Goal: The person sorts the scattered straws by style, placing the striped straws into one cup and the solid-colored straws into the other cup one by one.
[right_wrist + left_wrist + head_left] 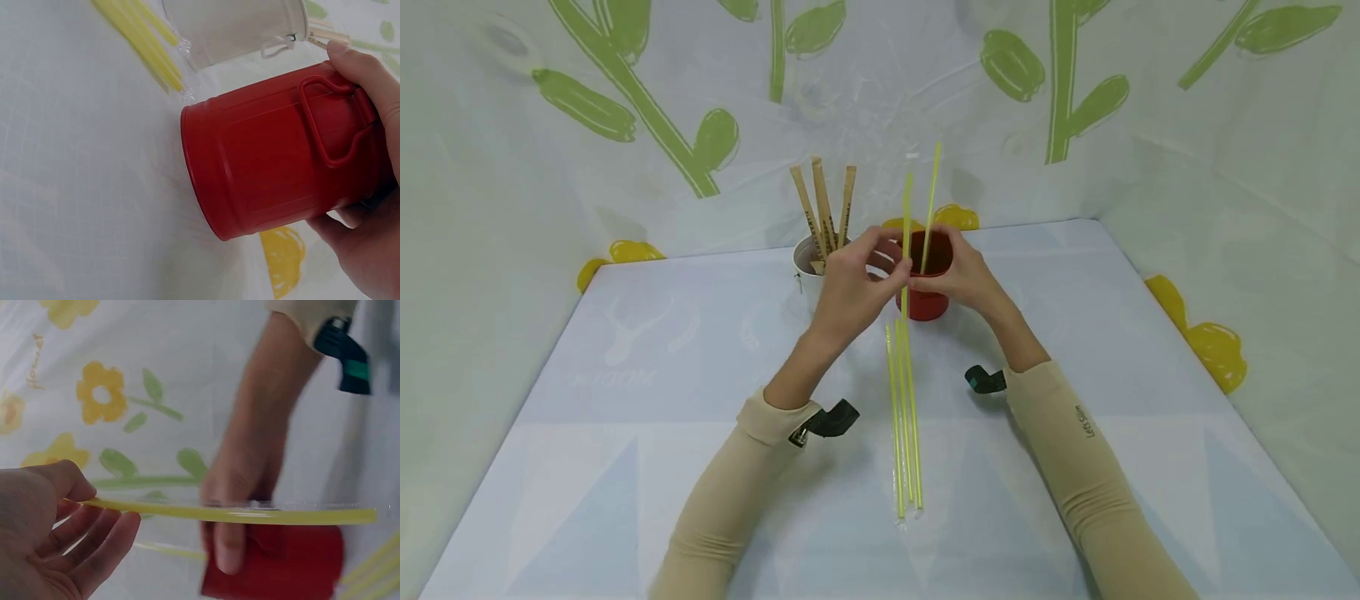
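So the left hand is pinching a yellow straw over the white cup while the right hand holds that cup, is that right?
Not quite: the cup under the straw, held by the right hand, is red, not white, as the right wrist view shows. The left hand does pinch the yellow straw.

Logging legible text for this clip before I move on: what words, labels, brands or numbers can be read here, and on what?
"Let's Slim": on the right sleeve, running along the forearm; small, so the reading is likely, not certain.
Dark print on the wooden sticks in the white cup: too small to read.
Pale mirrored lettering on the table cover: too faint to read.
Nothing readable on the red cup.
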`<move>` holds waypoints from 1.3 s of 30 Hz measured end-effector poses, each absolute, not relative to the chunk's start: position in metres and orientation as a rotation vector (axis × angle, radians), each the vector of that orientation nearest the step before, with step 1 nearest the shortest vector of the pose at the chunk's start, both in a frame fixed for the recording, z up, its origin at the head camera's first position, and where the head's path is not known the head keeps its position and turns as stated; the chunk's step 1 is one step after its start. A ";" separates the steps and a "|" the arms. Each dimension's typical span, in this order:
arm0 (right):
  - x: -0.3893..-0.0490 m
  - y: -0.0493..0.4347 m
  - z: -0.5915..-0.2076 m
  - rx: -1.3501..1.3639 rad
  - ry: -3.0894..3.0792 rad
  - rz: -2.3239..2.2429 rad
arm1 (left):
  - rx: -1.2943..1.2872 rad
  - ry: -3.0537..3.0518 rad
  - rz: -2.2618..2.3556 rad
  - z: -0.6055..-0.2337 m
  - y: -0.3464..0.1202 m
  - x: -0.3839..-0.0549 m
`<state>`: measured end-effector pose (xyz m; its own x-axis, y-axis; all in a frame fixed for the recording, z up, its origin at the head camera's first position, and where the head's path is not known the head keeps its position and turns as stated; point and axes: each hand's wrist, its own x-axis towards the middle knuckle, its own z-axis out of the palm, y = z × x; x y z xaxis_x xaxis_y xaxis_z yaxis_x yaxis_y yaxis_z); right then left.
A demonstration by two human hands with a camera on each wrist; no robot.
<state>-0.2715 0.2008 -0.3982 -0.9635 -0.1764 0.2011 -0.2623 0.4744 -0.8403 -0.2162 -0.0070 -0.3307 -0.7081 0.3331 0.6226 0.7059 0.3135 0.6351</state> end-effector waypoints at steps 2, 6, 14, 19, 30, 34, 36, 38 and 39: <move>-0.272 0.201 -0.398 0.396 -2.619 1.519 | -0.939 -2.169 -1.334 -0.319 0.000 -0.217; -0.273 0.201 -0.399 0.385 -2.630 1.503 | -0.962 -2.108 -1.292 -0.297 0.011 -0.219; -0.275 0.201 -0.398 0.382 -2.631 1.500 | -0.922 -2.091 -1.288 -0.268 0.019 -0.234; -0.273 0.201 -0.399 0.341 -2.661 1.495 | -0.884 -2.100 -1.319 -0.269 0.021 -0.248; -0.272 0.197 -0.395 0.294 -2.679 1.515 | -0.798 -2.093 -1.358 -0.255 0.025 -0.262; -0.271 0.197 -0.394 0.287 -2.687 1.526 | -0.766 -2.116 -1.352 -0.251 0.025 -0.266; -0.271 0.197 -0.393 0.286 -2.691 1.526 | -0.755 -2.131 -1.343 -0.250 0.026 -0.268; -0.271 0.197 -0.393 0.282 -2.691 1.523 | -0.750 -2.136 -1.344 -0.251 0.027 -0.269; -0.271 0.197 -0.393 0.281 -2.691 1.520 | -0.745 -2.139 -1.345 -0.251 0.028 -0.270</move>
